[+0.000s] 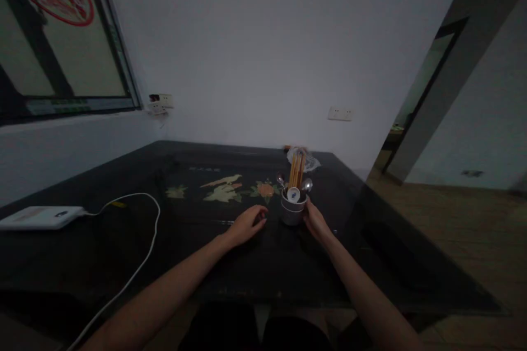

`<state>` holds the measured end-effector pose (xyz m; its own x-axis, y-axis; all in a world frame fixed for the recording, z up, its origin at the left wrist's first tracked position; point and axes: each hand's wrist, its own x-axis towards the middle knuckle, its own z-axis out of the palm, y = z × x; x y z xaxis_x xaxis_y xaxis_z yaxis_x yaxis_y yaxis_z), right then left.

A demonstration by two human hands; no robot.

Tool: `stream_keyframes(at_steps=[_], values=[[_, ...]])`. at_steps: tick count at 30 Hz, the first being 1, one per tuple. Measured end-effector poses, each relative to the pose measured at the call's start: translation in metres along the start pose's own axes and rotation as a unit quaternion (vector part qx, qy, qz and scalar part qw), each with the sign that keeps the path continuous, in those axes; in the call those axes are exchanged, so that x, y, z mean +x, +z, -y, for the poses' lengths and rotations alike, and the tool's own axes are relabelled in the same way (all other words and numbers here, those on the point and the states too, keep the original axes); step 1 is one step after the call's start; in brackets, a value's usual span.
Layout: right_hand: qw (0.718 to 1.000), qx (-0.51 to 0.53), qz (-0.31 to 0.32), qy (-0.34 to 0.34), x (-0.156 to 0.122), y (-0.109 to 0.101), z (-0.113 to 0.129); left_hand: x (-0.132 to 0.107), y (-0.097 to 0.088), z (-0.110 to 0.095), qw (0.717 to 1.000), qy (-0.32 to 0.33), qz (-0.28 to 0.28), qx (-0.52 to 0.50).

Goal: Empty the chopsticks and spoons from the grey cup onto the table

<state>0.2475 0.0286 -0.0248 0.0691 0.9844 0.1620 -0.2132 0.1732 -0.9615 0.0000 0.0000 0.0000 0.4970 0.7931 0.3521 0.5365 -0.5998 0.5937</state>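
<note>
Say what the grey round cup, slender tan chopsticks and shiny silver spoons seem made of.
Grey round cup: maybe metal or glazed ceramic, dull sheen; too dim to settle.
Slender tan chopsticks: probably wood or bamboo, from warm tone; finish unclear.
Shiny silver spoons: likely polished metal, from bright highlights.

Grey cup [292, 215]; black surface [284, 268], cream-and-orange bird-and-flower pattern [222, 190].
Chopsticks [297, 172]: yellow to brown. Spoon [293, 194]: white, blue mark.

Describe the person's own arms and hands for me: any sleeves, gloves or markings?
The left hand and right hand are ungloved. Both forearms are slim and sleeveless as far as they show, with no watch or bracelet visible. It's too dim to make out rings or small markings.
</note>
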Motion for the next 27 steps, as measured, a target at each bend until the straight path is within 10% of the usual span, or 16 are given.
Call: stream_keyframes(at_steps=[27], values=[[0.974,-0.052,0.221,-0.004,-0.025,0.030,0.012,0.000,0.007,0.008,0.997,0.006,-0.021,-0.079]])
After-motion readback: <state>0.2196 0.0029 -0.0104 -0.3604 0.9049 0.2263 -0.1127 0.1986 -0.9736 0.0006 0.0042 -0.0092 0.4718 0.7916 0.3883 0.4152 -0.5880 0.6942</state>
